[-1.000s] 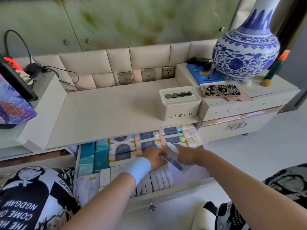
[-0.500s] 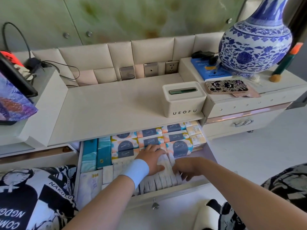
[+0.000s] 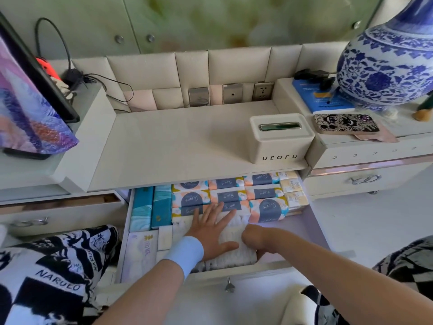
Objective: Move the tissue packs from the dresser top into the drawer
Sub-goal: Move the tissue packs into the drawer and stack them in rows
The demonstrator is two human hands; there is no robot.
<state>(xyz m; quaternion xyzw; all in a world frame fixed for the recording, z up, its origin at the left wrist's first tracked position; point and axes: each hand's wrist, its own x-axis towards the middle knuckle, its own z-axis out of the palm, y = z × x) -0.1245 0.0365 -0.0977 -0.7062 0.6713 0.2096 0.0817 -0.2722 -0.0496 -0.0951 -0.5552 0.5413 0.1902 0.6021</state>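
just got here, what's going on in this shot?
A person is tidying the open drawer. The left hand lies flat on the white packs at the front. The right hand, fingers curled, sits at that row's right end, grip unclear. Printed packs fill the rows behind.

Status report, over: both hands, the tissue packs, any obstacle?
Left hand flat on white tissue packs in drawer. Right hand at their right edge, fingers hidden, grip unclear. Drawer open, nothing in the way.
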